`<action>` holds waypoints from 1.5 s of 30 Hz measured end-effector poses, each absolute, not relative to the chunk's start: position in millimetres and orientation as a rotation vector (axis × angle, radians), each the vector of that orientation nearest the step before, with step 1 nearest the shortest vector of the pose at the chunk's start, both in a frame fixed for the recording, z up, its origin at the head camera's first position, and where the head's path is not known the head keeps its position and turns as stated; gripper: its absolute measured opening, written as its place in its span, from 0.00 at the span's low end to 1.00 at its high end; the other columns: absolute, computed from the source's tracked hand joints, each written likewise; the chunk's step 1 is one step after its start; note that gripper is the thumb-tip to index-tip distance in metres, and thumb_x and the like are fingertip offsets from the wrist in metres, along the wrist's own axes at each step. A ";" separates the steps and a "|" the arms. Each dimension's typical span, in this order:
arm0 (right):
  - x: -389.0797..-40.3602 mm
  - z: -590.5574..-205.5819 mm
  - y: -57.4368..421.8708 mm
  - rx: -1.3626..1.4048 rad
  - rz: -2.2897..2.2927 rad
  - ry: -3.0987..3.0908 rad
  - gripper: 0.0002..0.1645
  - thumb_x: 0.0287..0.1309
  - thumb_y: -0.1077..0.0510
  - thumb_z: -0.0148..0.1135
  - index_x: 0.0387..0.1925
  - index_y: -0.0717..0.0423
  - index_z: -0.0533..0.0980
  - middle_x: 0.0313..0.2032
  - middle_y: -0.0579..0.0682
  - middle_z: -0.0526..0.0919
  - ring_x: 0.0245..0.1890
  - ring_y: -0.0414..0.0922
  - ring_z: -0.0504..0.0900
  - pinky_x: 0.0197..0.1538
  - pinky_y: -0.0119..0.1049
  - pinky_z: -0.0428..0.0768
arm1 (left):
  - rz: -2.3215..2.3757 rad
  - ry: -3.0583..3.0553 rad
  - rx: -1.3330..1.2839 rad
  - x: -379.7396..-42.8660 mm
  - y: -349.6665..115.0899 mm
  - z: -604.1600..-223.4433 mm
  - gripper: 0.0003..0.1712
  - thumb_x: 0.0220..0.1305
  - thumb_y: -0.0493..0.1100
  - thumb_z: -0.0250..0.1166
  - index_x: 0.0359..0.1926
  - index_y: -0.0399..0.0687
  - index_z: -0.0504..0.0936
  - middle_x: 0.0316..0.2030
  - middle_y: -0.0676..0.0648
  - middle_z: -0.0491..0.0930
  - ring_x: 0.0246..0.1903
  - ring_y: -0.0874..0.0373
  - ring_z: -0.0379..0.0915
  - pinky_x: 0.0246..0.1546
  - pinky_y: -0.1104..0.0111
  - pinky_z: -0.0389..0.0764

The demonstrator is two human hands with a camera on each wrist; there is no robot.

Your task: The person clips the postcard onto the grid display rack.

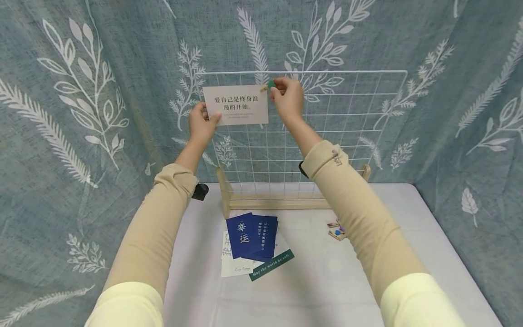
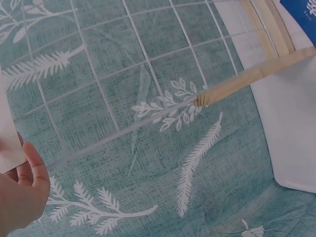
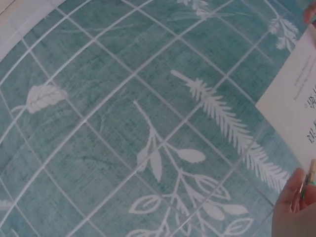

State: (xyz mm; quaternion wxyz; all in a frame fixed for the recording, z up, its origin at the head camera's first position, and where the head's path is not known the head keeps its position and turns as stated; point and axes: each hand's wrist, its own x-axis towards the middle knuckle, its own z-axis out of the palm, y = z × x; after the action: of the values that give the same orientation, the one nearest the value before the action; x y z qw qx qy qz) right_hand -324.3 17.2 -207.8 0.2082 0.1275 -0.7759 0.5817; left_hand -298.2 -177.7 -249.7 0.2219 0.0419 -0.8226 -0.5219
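A white card [image 1: 235,105] with dark printed characters is held up against the white wire grid [image 1: 327,118], near its upper left. My left hand [image 1: 203,122] pinches the card's lower left corner, thumb in front and fingers behind. At the upper right corner my right hand [image 1: 289,99] pinches a small wooden clothespin [image 1: 264,88] with a green decoration, its tip at the card's edge. In the right wrist view the clothespin [image 3: 310,177] shows between thumb and fingers beside the card [image 3: 291,98]. The left wrist view catches only the card's edge [image 2: 9,133] in the left hand [image 2: 24,192].
The grid stands in a wooden base [image 1: 282,203] on a white-covered table [image 1: 310,290]. Dark blue cards [image 1: 251,238], a white card [image 1: 237,268] and a green strip [image 1: 271,265] overlap in front. Several decorated clothespins [image 1: 337,230] lie near the right forearm. A leaf-patterned curtain [image 1: 135,59] hangs behind.
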 end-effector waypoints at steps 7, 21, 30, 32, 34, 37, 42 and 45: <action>-323.8 -212.0 22.4 0.353 1.647 -2.177 0.18 0.63 0.69 0.52 0.54 0.69 0.73 0.48 0.63 0.79 0.44 0.53 0.83 0.45 0.26 0.82 | -1.357 -2.299 0.174 -299.6 -174.5 -249.0 0.19 0.66 0.35 0.57 0.56 0.33 0.70 0.46 0.33 0.77 0.35 0.58 0.72 0.39 0.71 0.77; -319.3 -216.3 27.4 0.399 1.610 -2.145 0.16 0.65 0.67 0.51 0.53 0.68 0.74 0.47 0.63 0.79 0.44 0.53 0.83 0.45 0.29 0.82 | -1.411 -2.287 0.236 -291.0 -173.3 -244.8 0.25 0.67 0.33 0.55 0.64 0.39 0.65 0.40 0.44 0.72 0.47 0.49 0.71 0.49 0.65 0.76; -319.8 -218.2 31.1 0.425 1.556 -2.148 0.16 0.63 0.67 0.53 0.51 0.68 0.75 0.46 0.62 0.81 0.43 0.53 0.83 0.45 0.29 0.81 | -1.435 -2.286 0.235 -288.8 -175.6 -243.3 0.27 0.67 0.32 0.53 0.66 0.41 0.63 0.51 0.36 0.72 0.54 0.45 0.71 0.56 0.63 0.75; -319.2 -218.5 31.6 0.431 1.538 -2.156 0.16 0.62 0.68 0.54 0.51 0.68 0.75 0.46 0.62 0.81 0.44 0.53 0.82 0.46 0.30 0.81 | -1.436 -2.285 0.237 -288.2 -176.4 -243.7 0.27 0.67 0.32 0.53 0.66 0.42 0.63 0.54 0.35 0.72 0.55 0.45 0.71 0.56 0.63 0.75; -318.7 -219.0 31.7 0.433 1.525 -2.163 0.16 0.61 0.68 0.55 0.51 0.68 0.75 0.46 0.62 0.81 0.45 0.52 0.82 0.48 0.31 0.81 | -1.440 -2.284 0.237 -287.8 -177.5 -244.8 0.28 0.67 0.33 0.53 0.67 0.43 0.63 0.55 0.35 0.72 0.55 0.45 0.70 0.56 0.63 0.75; -318.5 -219.4 31.3 0.434 1.519 -2.163 0.16 0.60 0.69 0.56 0.51 0.68 0.75 0.46 0.62 0.81 0.46 0.52 0.81 0.50 0.32 0.80 | -1.430 -2.281 0.236 -287.9 -178.7 -246.2 0.27 0.67 0.33 0.54 0.66 0.44 0.64 0.55 0.36 0.72 0.54 0.46 0.70 0.55 0.63 0.76; -319.5 -220.1 31.7 0.427 1.539 -2.140 0.16 0.59 0.69 0.57 0.49 0.68 0.76 0.45 0.62 0.81 0.45 0.53 0.82 0.49 0.31 0.80 | -1.429 -2.270 0.226 -287.4 -178.9 -246.9 0.26 0.67 0.33 0.54 0.66 0.45 0.65 0.54 0.37 0.73 0.52 0.48 0.70 0.53 0.62 0.76; -320.5 -220.9 32.8 0.421 1.543 -2.129 0.15 0.58 0.69 0.57 0.48 0.68 0.77 0.45 0.62 0.81 0.43 0.52 0.81 0.48 0.30 0.80 | -1.428 -2.249 0.209 -286.9 -180.1 -248.6 0.25 0.66 0.33 0.55 0.65 0.45 0.67 0.53 0.37 0.73 0.51 0.48 0.71 0.52 0.63 0.77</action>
State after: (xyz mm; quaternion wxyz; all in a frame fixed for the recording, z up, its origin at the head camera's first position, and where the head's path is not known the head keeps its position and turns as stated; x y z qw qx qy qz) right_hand -320.5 32.8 -220.9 0.2370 0.1537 -0.7767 0.5630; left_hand -286.9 -180.1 -248.6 0.2326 0.0761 -0.8186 -0.5196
